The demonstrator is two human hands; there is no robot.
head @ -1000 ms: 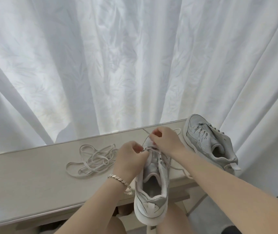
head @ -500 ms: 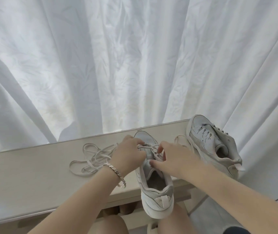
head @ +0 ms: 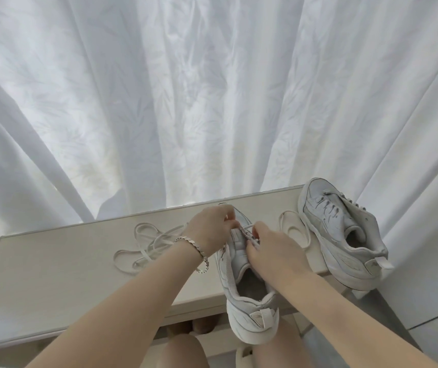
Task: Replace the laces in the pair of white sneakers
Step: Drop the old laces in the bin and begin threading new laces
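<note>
A white sneaker (head: 247,309) lies toe-away on the table's front edge, its heel hanging over my lap. My left hand (head: 211,232), with a silver bracelet on the wrist, pinches the lace (head: 247,229) near the sneaker's front eyelets. My right hand (head: 273,251) rests over the tongue and pinches the same lace from the right. The second white sneaker (head: 345,240), laced, sits at the table's right end. A loose pile of white laces (head: 148,245) lies on the table to the left of my hands.
The pale wooden table (head: 53,277) runs left to right in front of a white curtain (head: 212,88). A lace loop (head: 292,229) lies between the two sneakers. My knees and a pale slipper (head: 244,358) show below the table edge.
My left hand has moved up and forward toward the toe end. My right hand has come back from the toe onto the tongue. The sneaker has slid slightly nearer and to the right.
</note>
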